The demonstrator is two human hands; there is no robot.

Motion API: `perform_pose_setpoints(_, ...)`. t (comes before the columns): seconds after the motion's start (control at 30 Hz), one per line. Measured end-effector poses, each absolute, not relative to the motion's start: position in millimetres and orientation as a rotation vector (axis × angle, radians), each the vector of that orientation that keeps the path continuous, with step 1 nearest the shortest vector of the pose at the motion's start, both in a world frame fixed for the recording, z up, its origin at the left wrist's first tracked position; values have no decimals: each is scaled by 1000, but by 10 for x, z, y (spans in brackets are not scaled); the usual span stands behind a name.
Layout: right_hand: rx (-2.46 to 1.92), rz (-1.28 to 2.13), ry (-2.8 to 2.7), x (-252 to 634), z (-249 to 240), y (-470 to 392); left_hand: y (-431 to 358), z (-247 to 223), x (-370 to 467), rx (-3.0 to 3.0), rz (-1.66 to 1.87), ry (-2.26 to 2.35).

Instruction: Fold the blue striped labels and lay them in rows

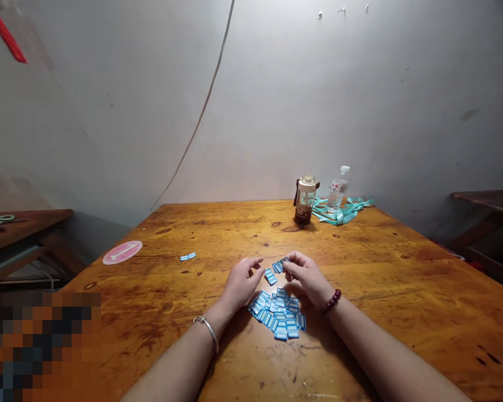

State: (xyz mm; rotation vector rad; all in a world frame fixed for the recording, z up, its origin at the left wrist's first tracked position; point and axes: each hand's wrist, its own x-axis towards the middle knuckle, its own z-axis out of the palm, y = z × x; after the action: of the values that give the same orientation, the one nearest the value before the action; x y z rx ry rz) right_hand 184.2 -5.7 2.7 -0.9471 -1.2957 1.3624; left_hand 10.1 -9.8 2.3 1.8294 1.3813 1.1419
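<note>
My right hand [307, 274] pinches a short strip of blue-and-white labels [279, 265] between thumb and fingers, just above the table. My left hand [243, 281] is curved, its thumb and forefinger apart. By the left thumb tip is another small blue-and-white label piece [270, 277]; whether the thumb touches it I cannot tell. Between my forearms lies a loose, overlapping pile of similar labels [279, 315]. One more small label strip [188, 257] rests alone to the left of my hands.
At the back of the wooden table [218, 229] stand a lidded drink bottle [304, 201] with dark contents and a clear plastic water bottle [338, 188]. Turquoise ribbon [343, 215] lies around the latter. A pink round sticker [122, 253] marks the left edge. The wall is behind.
</note>
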Motion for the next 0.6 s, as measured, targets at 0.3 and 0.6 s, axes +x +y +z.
perform_pose_setpoints(0.3,-931,1054,-1677,1748,30,-177,-238,135,221,1667,982,1031)
perform_pose_setpoints(0.6,-1109,927,-1820,1966,130,-98,-146,79,135,1515,1098,1082)
